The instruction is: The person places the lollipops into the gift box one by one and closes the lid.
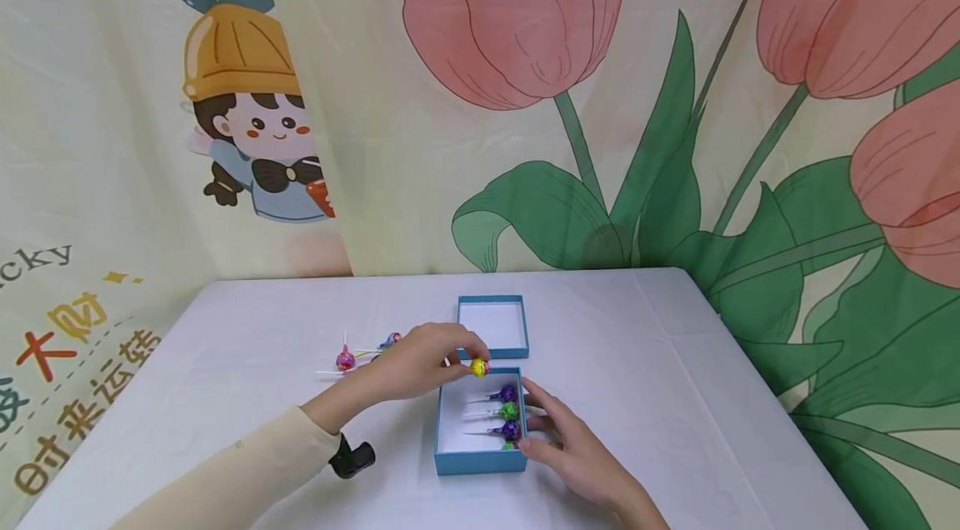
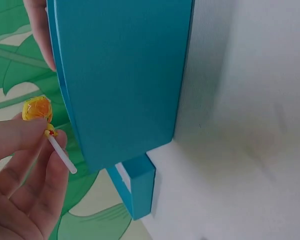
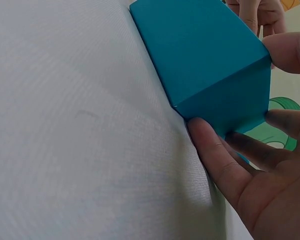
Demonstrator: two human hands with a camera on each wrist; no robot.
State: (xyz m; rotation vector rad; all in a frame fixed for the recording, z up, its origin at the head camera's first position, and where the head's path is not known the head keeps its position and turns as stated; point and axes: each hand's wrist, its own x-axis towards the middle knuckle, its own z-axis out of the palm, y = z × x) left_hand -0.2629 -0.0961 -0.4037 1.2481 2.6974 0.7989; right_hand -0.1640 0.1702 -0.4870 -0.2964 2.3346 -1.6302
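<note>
Your worktop (image 1: 675, 363) fills the lower half of the head view under a pale grey cloth, with its near corners cut off by the frame. Behind it, across the whole upper half, hangs a printed backdrop (image 1: 525, 97) of large pink tulips, green leaves and a cartoon child in an orange hat at upper left; the lettering at lower left is cut off.

Near the centre of the frame sits the blue box (image 1: 480, 460), open, with a white floor. Just behind it lies its blue lid (image 1: 492, 351), turned up. In both wrist views the box is only a blue wall filling the upper part, so its contents are hidden there.

Your right hand (image 1: 573, 447) rests at lower centre against the box's right wall, fingers (image 3: 215, 150) spread and fairly straight, touching the box side and corner. Your left hand (image 1: 420, 359) reaches in from lower left, and its fingers (image 2: 30, 135) pinch the white stick of the yellow lollipop (image 1: 479, 367), just below the candy head. That lollipop hangs over the far edge of the box, with the lid just behind it.

Inside the box, along the right wall, lie two purple lollipops (image 1: 508, 393) and a green lollipop (image 1: 509, 411) between them; a further green bit at the near corner is too hidden to make out. Left of your left hand, loose lollipops (image 1: 346, 360) lie on the cloth, partly covered by it.
</note>
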